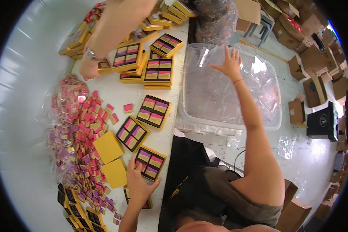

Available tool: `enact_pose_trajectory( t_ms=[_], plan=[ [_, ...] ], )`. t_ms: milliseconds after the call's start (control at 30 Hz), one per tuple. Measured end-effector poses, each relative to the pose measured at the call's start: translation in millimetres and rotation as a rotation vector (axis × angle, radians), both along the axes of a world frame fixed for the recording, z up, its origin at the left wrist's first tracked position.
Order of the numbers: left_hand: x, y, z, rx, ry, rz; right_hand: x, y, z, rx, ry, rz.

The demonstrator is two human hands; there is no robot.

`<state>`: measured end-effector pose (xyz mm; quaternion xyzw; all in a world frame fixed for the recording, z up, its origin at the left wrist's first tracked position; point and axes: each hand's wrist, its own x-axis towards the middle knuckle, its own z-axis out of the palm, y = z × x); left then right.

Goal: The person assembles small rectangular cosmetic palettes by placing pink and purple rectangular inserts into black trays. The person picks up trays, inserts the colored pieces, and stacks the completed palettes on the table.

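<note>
My left hand is spread at the near side of a yellow-edged box, its fingers and thumb by the edges; whether it presses on the box I cannot tell. Pink, purple and gold pieces fill the box's four black compartments. Two similar filled boxes, one at the middle and one farther off, lie beyond it. Out to the right, my right hand hovers with fingers apart over a clear plastic bin of transparent plastic sleeves. That hand has nothing in it.
Loose pink and purple pieces pile along the table's left, beside yellow lids. Filled boxes stack farther back. Another person's watch-wearing arm reaches across there. Cardboard boxes and a black bin stand at right.
</note>
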<state>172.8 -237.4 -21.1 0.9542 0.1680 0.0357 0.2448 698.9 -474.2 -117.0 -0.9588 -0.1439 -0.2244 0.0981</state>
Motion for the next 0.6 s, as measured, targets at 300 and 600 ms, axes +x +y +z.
enact_pose_trajectory(
  t_ms=[300,600],
  plan=[
    [-2.1,-4.6,-10.6,0.108,-0.089,-0.056,-7.9,-31.5,3.5,0.140,0.068,0.222],
    [11.1,3.0,-5.9,0.058,-0.085,-0.042,-222.8,44.9,81.9,0.665,0.539,1.286]
  ],
)
